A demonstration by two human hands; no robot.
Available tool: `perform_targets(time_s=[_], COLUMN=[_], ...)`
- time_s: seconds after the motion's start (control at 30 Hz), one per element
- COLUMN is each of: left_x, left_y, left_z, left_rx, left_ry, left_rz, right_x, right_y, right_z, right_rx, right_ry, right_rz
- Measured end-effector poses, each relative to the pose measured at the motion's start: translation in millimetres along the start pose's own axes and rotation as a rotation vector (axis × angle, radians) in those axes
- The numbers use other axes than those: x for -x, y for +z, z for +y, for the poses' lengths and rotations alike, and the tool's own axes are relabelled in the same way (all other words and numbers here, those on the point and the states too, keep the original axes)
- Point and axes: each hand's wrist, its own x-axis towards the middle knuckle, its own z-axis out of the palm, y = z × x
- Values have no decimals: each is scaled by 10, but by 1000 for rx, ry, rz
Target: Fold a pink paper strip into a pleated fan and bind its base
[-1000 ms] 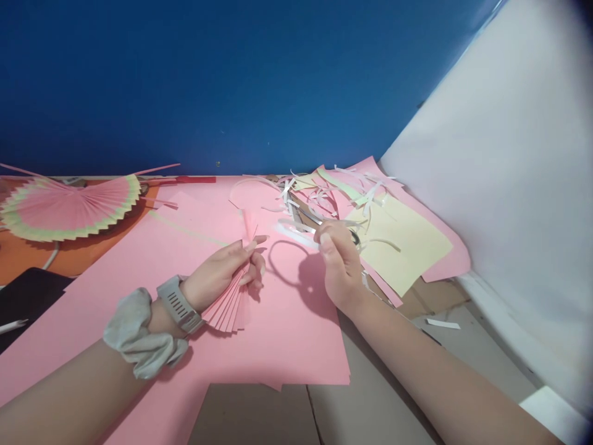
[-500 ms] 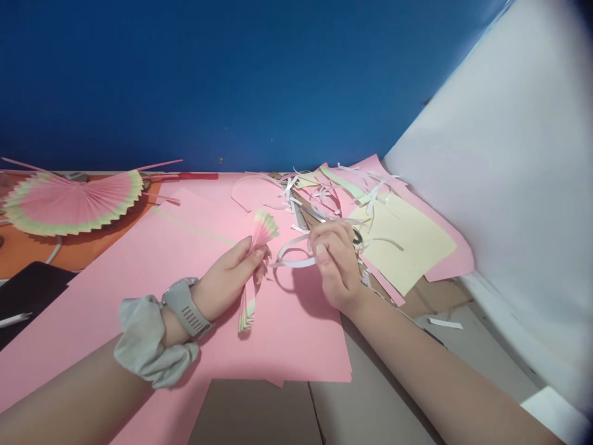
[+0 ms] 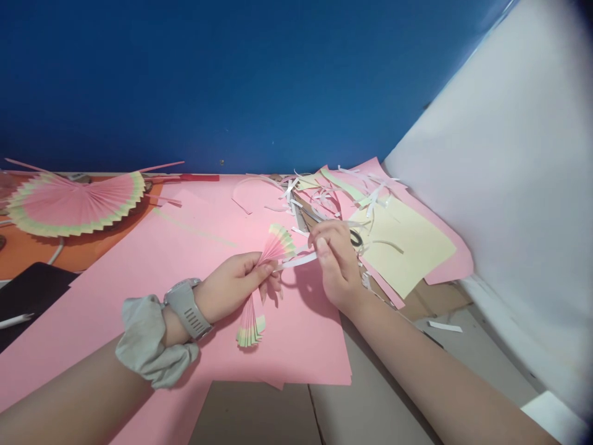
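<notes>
My left hand (image 3: 241, 278) pinches the middle of a pleated paper fan (image 3: 278, 243), pink with yellow-green ends. Its upper end spreads out above my fingers, and its lower end hangs below them. In my right hand (image 3: 336, 266), closed just to the right, is a white paper strip (image 3: 299, 261). The strip runs left to the fan's middle, close to my left fingertips; whether those fingers grip its end I cannot tell. Under both hands lies a large pink paper sheet (image 3: 296, 346).
A finished-looking pleated fan (image 3: 76, 201) rests on an orange surface at the left. Scissors (image 3: 356, 238), paper scraps (image 3: 331, 198) and a pale yellow sheet (image 3: 403, 244) lie on the right. A blue wall (image 3: 231, 86) stands behind, a white one (image 3: 509, 154) at the right.
The fan has tilted in my left hand and both its ends have spread wider. The white strip, looped before, is now straighter and reaches the fan's middle.
</notes>
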Motion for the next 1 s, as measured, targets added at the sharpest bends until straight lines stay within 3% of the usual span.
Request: perform_targets(time_s=[0.23,0.33,0.43,0.53,0.67,0.8,1.0], left_x=[-7,-10,-16,-23,-22,-18,-34], left_y=[-4,2,2,-5,-18,-23,-16], left_z=[31,11,-17,-31,-32,-32,-13], left_rx=[103,171,255,334,365,396,392], left_ry=[-14,-29,-45,-53,-54,-54,-30], left_rz=[77,95,115,149,152,144,170], right_x=[-12,19,49,58,39,3,-66], right_y=[17,-7,-31,-33,5,49,77], right_z=[-2,0,-13,-32,-37,-31,-52], right_rx=[65,15,15,115,233,191,-56], right_ry=[98,-14,-214,-288,-171,10,21], right_rz=[196,252,88,-102,-206,-328,-594])
